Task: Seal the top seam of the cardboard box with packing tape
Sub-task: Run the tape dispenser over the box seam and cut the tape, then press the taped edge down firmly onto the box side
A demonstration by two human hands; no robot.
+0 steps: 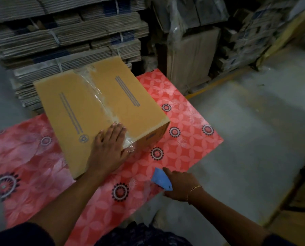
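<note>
box sits on mat, bare floor at 3 o'clock | left hand flat, fingers spread, on tape at near edge | right hand pinching blue tool

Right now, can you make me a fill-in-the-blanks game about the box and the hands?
1. The left hand presses flat on the near edge of the cardboard ____.
2. Clear tape runs along the box's top ____.
3. The right hand holds a small tool coloured ____.
4. The box sits on a flowery mat coloured ____.

Missing words: box, seam, blue, red.
</note>
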